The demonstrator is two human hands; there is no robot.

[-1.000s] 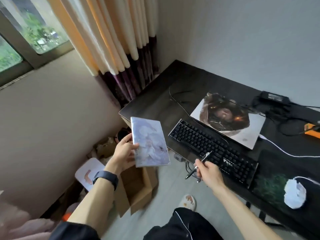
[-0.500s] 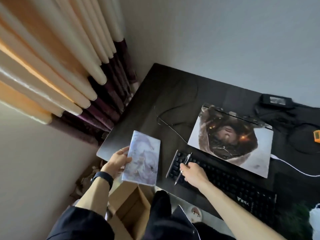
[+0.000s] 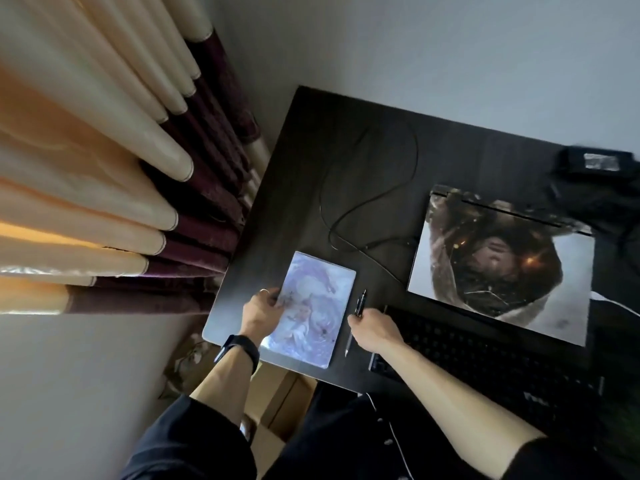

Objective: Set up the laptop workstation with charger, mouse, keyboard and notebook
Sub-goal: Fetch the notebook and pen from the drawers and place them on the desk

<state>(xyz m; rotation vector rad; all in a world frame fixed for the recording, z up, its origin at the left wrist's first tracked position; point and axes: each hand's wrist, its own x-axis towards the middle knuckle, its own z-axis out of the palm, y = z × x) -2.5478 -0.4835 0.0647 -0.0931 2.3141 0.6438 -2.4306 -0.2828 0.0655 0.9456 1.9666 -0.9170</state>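
the notebook lies flat on the desk just left of the keyboard, near the desk's front edge, likely so it sits within reach. the left hand pinches its left edge, seemingly to square it. the right hand grips a pen between notebook and keyboard, probably laying it alongside; the closed laptop sits behind the keyboard.

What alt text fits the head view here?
A person's left hand presses a pastel notebook flat on a dark desk while the right hand lays a pen beside it. Right of these lie a keyboard and a closed laptop.
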